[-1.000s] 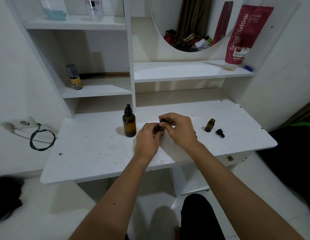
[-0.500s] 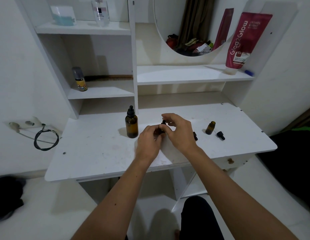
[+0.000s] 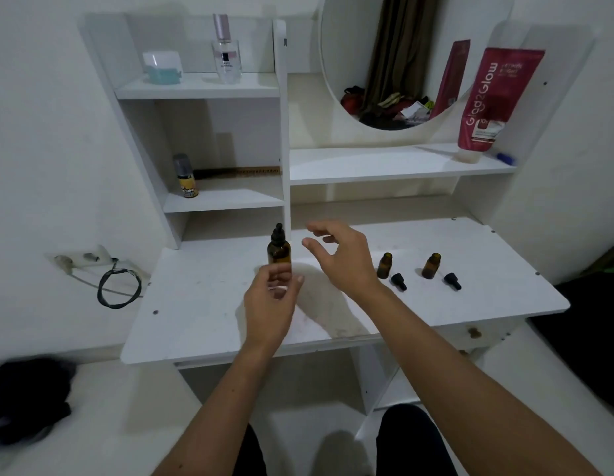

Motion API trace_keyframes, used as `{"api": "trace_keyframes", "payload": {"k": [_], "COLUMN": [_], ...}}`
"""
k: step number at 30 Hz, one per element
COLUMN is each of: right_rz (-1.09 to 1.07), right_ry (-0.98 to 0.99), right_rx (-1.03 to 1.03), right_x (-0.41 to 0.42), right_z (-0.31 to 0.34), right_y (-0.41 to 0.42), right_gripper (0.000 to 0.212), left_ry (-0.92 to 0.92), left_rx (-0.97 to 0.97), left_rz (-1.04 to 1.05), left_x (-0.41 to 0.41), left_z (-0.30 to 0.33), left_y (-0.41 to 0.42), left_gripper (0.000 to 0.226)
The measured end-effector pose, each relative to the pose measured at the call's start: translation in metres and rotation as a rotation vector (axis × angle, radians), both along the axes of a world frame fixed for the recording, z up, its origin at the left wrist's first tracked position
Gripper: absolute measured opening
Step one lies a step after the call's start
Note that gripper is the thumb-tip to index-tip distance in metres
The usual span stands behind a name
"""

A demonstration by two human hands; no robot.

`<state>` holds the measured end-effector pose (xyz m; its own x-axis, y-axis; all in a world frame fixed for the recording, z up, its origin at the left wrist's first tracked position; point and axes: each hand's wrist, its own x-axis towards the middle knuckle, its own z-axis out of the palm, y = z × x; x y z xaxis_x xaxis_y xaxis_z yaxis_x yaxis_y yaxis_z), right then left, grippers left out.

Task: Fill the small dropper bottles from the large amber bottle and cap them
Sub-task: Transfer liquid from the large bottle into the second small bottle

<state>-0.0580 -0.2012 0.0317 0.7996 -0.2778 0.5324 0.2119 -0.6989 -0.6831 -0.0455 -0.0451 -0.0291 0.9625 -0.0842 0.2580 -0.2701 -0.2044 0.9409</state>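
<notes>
White vanity desk: scuffed top, a brownish stain near its front edge beneath my hands. Shelving and an oval mirror rise behind; the mirror's upper part is cut off by the frame.

Large amber bottle: upright at the back of the desk, against the foot of the shelf divider, black dropper cap fitted. Glass dark brown; fill level not readable. Its base is covered by my left hand.

My right hand: raised over the desk just right of the large bottle, fingers spread and relaxed, holding nothing.

My left hand: in front of the large bottle, fingers curled inward with thumb towards fingertips. The hand is blurred; whether the fingers touch the bottle or hold anything, I cannot tell.

Two small dropper bottles, both amber, upright, uncapped, on the right half of the desk: the nearer one just beside my right wrist, the farther one well to its right. Contents not discernible.

Two black dropper caps lie on their sides, one just in front of the nearer bottle, the other just in front of the farther bottle.
</notes>
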Motion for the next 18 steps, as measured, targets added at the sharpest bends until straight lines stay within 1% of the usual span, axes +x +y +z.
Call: {"api": "trace_keyframes", "payload": {"k": [1,3,5,6,7,11,15,18], "right_rz": [0.021,0.061,0.1,0.112,0.114,0.084,0.07,0.057], "right_ry": [0.017,0.064,0.115,0.138,0.153,0.151,0.158,0.153], "right_rx": [0.015,0.058,0.13,0.16,0.177,0.216,0.283,0.284], "right_x": [0.005,0.016,0.024,0.027,0.03,0.034,0.038,0.041], "right_z": [0.004,0.011,0.015,0.016,0.015,0.013,0.012,0.012], "right_y": [0.006,0.016,0.024,0.027,0.03,0.036,0.037,0.04], "right_gripper": [0.03,0.033,0.034,0.032,0.03,0.017,0.008,0.006], "left_ry": [-0.013,-0.026,-0.01,0.008,0.021,0.036,0.055,0.048], "left_rx": [0.011,0.047,0.071,0.072,0.074,0.069,0.059,0.08], "left_rz": [0.05,0.115,0.086,0.052,0.02,-0.045,-0.053,-0.05], "left_x": [0.004,0.016,0.028,0.033,0.037,0.046,0.048,0.049], "left_z": [0.002,0.004,0.004,0.004,0.003,-0.001,-0.003,-0.004], "left_y": [0.005,0.011,0.013,0.012,0.011,0.008,0.008,0.006], "left_gripper": [0.036,0.05,0.064,0.067,0.066,0.049,0.048,0.047]}}
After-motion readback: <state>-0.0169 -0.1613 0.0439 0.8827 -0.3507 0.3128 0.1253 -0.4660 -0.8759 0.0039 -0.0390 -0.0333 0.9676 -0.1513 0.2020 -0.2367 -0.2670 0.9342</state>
